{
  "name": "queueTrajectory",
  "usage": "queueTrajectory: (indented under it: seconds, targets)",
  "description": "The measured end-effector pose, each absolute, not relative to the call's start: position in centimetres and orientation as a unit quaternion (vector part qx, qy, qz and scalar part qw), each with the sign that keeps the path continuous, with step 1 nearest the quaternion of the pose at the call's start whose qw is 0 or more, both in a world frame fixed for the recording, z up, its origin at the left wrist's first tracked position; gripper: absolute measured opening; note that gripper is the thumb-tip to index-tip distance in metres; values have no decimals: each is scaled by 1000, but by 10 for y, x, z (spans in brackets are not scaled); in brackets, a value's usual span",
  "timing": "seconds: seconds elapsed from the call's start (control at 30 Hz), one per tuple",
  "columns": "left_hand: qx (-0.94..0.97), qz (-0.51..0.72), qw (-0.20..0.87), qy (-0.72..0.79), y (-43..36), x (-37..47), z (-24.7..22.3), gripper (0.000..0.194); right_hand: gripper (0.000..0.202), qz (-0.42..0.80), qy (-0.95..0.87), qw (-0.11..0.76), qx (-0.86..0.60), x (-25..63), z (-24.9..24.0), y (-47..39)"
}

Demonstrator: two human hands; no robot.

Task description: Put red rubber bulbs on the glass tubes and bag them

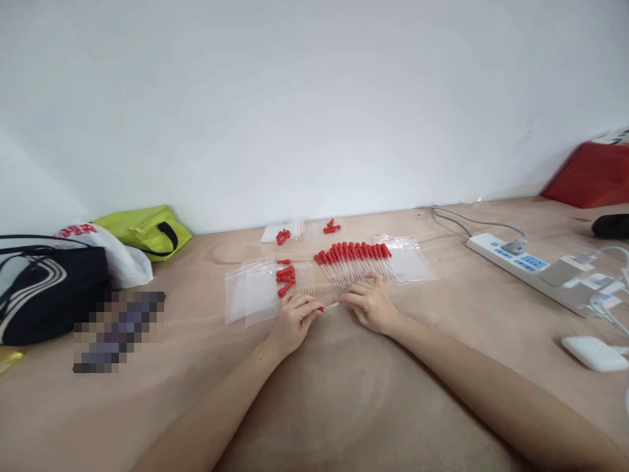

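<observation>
- One pale wall [314, 118] stands behind the brown tabletop [363, 400].
- At the left side lie a black bag with pale stripes [54, 298], a white plastic bag with red print [122, 259] and a lime-green bag [142, 226].
- A red bag [594, 174] is at the far right, and nearer is a white power strip [525, 265] with plugs in it.
- Two hands work near the middle: the left hand [295, 322] is closed, pinching with thumb and fingers; the right hand [368, 305] has curled fingers on a thin tube.
- Clear zip bags [263, 296] lie left of the loose parts; others lie behind and at the right.
- Many red-topped droppers [345, 251] make a slanting row, just beyond the right hand.
- Loose clear tubes [305, 278] lie beside loose red bulbs [285, 278], beyond the left hand.
- The thin tube [332, 305] is between the hands, and one small red bulb [321, 309] shows at the left fingertips.
</observation>
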State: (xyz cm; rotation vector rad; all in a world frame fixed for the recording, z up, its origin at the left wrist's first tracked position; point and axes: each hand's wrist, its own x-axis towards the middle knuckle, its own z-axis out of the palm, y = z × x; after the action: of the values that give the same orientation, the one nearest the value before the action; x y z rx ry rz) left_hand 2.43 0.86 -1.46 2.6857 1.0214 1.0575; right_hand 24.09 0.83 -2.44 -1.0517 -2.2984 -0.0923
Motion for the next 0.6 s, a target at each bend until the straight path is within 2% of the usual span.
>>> queueTrajectory:
  seconds: [0.27, 0.6]
  targets:
    - [888, 323, 41, 326, 5, 27, -13, 25, 26, -33, -864, 322, -385, 241, -22, 6]
    - [882, 339, 18, 328, 6, 26, -17, 24, 20, -42, -871, 293, -391, 236, -20, -1]
